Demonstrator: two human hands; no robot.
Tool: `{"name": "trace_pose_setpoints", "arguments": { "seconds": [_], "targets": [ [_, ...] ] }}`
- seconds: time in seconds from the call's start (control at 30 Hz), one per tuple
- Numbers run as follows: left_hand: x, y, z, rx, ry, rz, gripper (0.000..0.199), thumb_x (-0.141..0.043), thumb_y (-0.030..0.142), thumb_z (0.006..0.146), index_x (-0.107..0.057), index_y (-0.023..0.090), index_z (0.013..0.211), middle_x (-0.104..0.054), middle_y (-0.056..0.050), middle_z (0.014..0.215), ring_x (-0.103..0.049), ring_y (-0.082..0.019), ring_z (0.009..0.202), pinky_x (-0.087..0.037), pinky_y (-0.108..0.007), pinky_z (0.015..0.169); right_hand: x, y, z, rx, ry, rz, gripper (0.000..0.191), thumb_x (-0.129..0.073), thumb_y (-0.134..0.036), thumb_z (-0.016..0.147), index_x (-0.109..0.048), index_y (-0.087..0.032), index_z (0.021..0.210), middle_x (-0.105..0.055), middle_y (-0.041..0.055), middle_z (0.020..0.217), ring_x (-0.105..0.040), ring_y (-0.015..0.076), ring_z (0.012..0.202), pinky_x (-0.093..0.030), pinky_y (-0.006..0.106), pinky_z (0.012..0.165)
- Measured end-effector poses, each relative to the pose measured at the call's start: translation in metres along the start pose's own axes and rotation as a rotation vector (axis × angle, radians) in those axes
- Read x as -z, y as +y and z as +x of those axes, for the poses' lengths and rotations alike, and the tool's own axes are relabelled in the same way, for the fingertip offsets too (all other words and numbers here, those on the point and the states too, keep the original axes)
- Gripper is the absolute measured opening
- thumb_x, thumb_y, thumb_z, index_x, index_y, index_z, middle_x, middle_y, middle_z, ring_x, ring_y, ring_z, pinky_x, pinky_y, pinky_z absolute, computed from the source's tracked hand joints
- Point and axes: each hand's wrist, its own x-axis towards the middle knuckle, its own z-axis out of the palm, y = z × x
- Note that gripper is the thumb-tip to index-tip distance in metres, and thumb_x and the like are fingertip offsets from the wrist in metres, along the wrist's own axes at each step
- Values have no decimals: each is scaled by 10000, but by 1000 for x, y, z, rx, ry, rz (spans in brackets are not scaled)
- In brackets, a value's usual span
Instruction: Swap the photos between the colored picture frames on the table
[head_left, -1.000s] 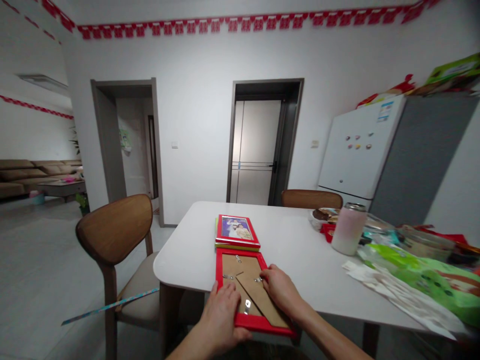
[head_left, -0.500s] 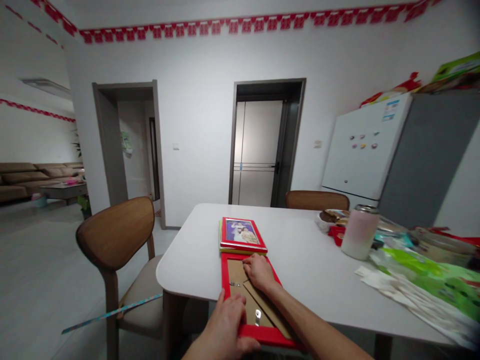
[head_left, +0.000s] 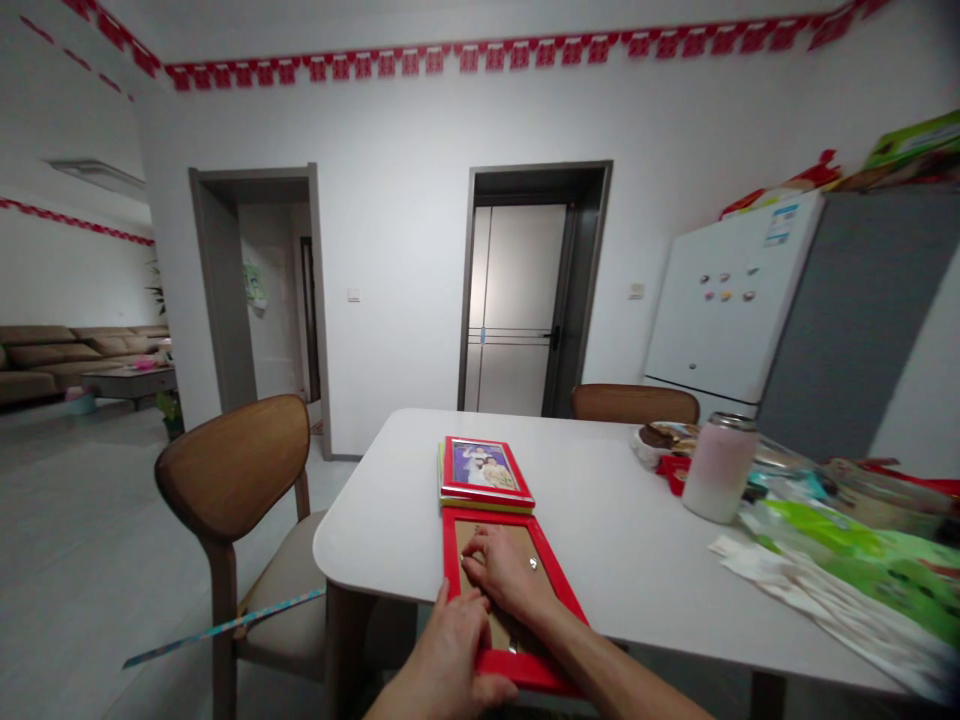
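A: Where's the red frame (head_left: 553, 570) at?
B: Back side up, jutting past the counter's (head_left: 615, 530) near edge (so brace it well). Left hand (head_left: 451, 640) clasps its near-left corner; right hand (head_left: 501, 572) has fingers bunched over the backing's (head_left: 519, 545) left side, can't tell if pinching. I'd go gently, pressure flat.

White table (head_left: 615, 570): left, a stack of picture frames (head_left: 486, 468); nearer, a red picture frame (head_left: 536, 587), back up, overhanging the near edge; right, a pink-and-white bottle (head_left: 720, 475), green packaging (head_left: 862, 575).
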Motion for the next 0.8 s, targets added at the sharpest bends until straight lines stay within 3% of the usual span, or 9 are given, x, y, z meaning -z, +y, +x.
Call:
{"name": "trace_pose_setpoints", "arguments": {
  "seconds": [0.07,0.17,0.27,0.33,0.47,0.57,0.67,0.8],
  "targets": [
    [0,-2,0,20,-14,-4,492,-686,303,554,-485,192,989,-560,-10,957,-480,-202,919,-303,-349,897,7,-1,-2,-17,-32,59,217,-471,-234,700,-651,-154,790,-618,65,848,-542,160,795,-394,258,710],
    [-2,-7,-1,37,-37,7,437,-701,319,537,-510,183,906,-558,-11,917,-492,-187,871,-305,-341,891,28,6,-16,12,-112,200,268,-480,-224,684,-628,-156,897,-565,83,1049,-520,172,936,-387,273,804],
    [-5,-12,-3,24,-26,-3,362,-706,329,540,-521,178,811,-553,-17,911,-480,-187,892,-305,-328,888,48,13,-40,17,-293,247,260,-576,-187,580,-653,-195,828,-439,62,1223,-429,196,1090,-338,291,899],
    [-7,-14,-3,27,-11,-16,332,-704,334,547,-514,178,770,-547,-19,924,-474,-188,902,-321,-318,868,52,13,-53,14,-345,244,234,-605,-173,541,-668,-214,763,-418,49,1238,-391,207,1129,-311,313,929],
    [-8,-14,-4,11,6,-9,350,-720,311,519,-507,182,764,-534,-12,955,-473,-184,907,-325,-326,869,42,10,-61,33,-229,235,158,-560,-196,597,-673,-218,706,-464,51,1182,-395,196,1121,-291,320,942],
    [-6,-13,-3,6,-19,-13,395,-719,297,519,-519,187,841,-537,-15,973,-478,-188,929,-309,-343,899,35,13,-58,-32,-128,193,340,-553,-227,601,-624,-212,933,-435,78,1218,-419,198,1097,-312,306,920],
    [-6,-12,-1,35,-42,-9,623,-726,274,510,-449,179,1060,-535,-60,1039,-461,-221,1004,-241,-407,962,33,20,-54,-88,-28,54,418,-533,-257,613,-574,-197,1024,-536,96,1084,-491,198,986,-353,295,859],
    [-11,-15,0,57,-30,-28,700,-745,269,467,-439,150,1085,-336,-161,1288,-281,-296,1191,-163,-447,1002,35,24,-49,-113,14,-38,400,-501,-195,590,-595,-185,978,-603,78,930,-532,187,875,-387,269,776]
  ]
}}
